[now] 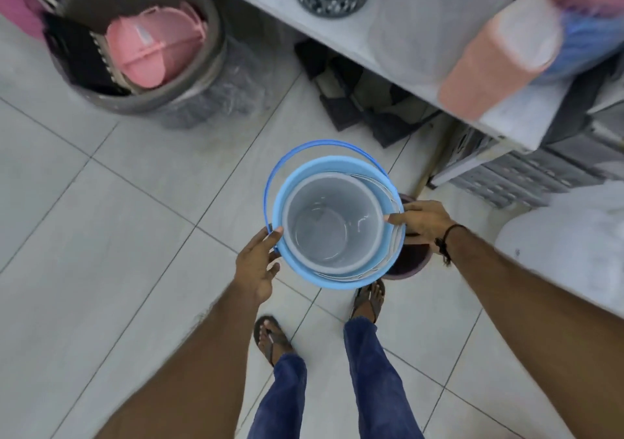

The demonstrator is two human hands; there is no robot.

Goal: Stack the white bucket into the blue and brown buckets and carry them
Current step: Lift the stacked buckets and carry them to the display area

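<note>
both hands [257, 263] grip blue bucket [341, 168] rim

Open tiled floor [101, 219] left, near: free passage. Far left blocked by grey bin [135, 40]. Shelf [337, 29] overhangs far right; brown bucket [410, 259] just right of held stack.

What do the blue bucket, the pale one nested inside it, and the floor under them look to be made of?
Blue bucket: most likely moulded plastic, with an even, matte colour, a thin rolled rim and a thin blue hoop handle.
White bucket: also plastic by its look, smooth and slightly glossy; soft highlights curve across its inner base.
Floor: ceramic or stone-look tile, pale grey with a low sheen, laid in large squares with dark grout lines.
</note>
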